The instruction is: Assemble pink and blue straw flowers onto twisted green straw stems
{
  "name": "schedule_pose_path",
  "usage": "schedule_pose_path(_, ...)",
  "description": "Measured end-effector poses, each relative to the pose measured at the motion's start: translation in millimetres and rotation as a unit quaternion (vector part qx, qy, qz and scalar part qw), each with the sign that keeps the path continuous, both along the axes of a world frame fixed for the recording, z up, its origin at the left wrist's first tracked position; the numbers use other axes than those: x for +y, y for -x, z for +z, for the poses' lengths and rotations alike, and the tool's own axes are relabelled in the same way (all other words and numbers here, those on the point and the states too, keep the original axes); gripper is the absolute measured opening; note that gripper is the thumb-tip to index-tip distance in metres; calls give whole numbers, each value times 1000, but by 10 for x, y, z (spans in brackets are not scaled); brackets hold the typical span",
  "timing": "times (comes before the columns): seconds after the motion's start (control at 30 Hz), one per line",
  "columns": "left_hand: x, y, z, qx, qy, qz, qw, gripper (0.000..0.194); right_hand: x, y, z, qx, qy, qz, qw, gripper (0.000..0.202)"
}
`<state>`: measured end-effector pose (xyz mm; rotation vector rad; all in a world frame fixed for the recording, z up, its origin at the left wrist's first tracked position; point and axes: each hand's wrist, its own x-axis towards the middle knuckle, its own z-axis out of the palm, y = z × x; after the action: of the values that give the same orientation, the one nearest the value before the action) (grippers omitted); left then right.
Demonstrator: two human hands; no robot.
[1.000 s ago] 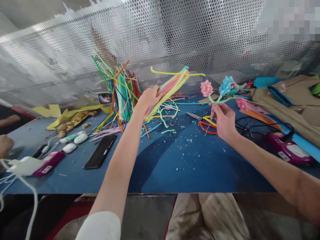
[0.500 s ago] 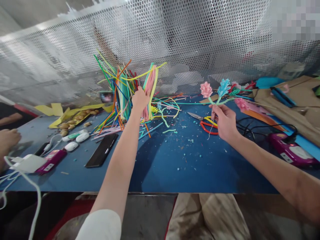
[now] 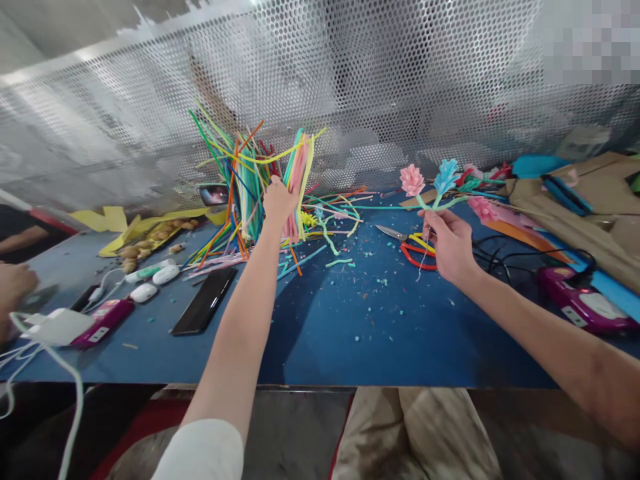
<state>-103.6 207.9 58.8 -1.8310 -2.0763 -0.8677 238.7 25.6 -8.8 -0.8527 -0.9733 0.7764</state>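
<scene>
My left hand (image 3: 279,202) is closed at a bundle of pink, yellow and teal pipe cleaners (image 3: 299,180), which stands nearly upright at the back of the table. Its fingertips are partly hidden behind the hand. Beside it, to the left, stands a thicker mass of multicoloured pipe cleaners (image 3: 250,200). My right hand (image 3: 450,243) pinches the green stems of pipe-cleaner flowers: a pink flower (image 3: 413,181), a blue flower (image 3: 447,176) and another pink flower (image 3: 483,209) leaning right. A thin wire end hangs below the fingers. Scissors (image 3: 417,257) with red and yellow handles lie just left of this hand.
A black phone (image 3: 205,301) lies left of my forearm. Further left are a purple power strip (image 3: 103,323), white cables and another person's hand (image 3: 17,287). Brown paper (image 3: 565,207) and a second purple power strip (image 3: 583,300) occupy the right. A perforated metal screen (image 3: 375,87) closes the back.
My left hand and the bundle beside it have shifted slightly left, the bundle's top tilting a little. My right hand and the flowers have stayed almost still.
</scene>
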Motion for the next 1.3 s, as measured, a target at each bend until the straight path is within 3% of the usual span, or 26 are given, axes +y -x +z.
schedule_pose_path(0.57, -11, -30, -15, 39, 34, -26, 998, 65, 1, 5, 6, -10, 9, -2, 1000, 19)
schedule_pose_path(1.0, -83, 51, 52, -7, 44, 14, 999, 60, -9, 16, 20, -8, 13, -6, 1000, 27)
schedule_pose_path(1.17, -78, 323, 146, -14, 43, 4, 999, 65, 2, 13, 16, 9, 12, -2, 1000, 24)
schedule_pose_path(1.3, -122, 748, 222, -32, 3, 45, 998, 42, 0, 12, 12, 13, 11, 1, 1000, 22)
